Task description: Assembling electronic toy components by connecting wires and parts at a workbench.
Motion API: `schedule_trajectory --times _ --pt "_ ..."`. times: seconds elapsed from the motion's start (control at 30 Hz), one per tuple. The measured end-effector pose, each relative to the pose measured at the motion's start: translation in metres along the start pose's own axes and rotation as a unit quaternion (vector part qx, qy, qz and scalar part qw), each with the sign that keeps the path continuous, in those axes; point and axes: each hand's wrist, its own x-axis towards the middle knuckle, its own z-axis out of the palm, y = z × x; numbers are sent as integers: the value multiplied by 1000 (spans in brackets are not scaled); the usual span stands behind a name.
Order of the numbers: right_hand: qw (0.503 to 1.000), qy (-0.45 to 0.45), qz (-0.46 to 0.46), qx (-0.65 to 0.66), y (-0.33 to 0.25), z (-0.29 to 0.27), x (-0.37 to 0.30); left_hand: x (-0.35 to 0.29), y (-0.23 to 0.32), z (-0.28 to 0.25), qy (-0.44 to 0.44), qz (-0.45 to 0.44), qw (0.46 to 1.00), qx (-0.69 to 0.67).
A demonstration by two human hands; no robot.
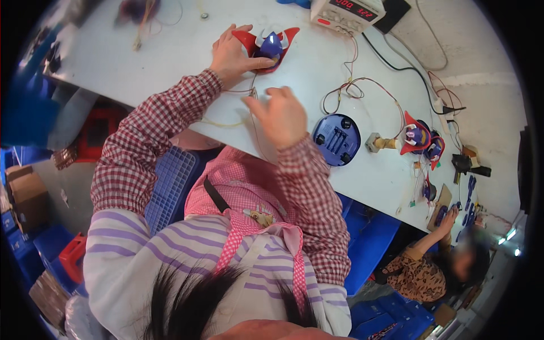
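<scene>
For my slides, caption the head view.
Left hand holding a red-and-purple toy piece at a white worktable, right hand blurred near thin wires.

worn items, upper body. l. sleeve [153, 122] & r. sleeve [320, 221]: dk. red-and-wht. check, loose abt. the elbow, narrower twd. the wrist; each ends on the upper arm, where the shirt [184, 266] begins. shirt: wht. or off-wht. ground w/ lilac stripes, approx. horiz. across the chest. apron [249, 184]: pink, w/ fine pale patterning on the upper pt. & a yellowish-brn. motif [260, 219] nr. the top edge; detail too small to read. apron straps [230, 246]: deeper pink w/ wht. dots, one per side. dk. band [216, 194]: narrow, set diag. on the apron.
</scene>
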Motion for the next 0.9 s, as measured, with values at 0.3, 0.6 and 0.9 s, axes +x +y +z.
schedule_trajectory --times 0.3,0.6,0.9 --pt "957 -26 113 267 18 -36 -10 0 23 -11 -170 -151 900 -371" --pt "982 170 66 45 111 -84 -64 -41 117 19 -302 -44 761 -572" --pt "959 206 112 161 116 -65 -72 -65 114 52 -138 139 890 -413"
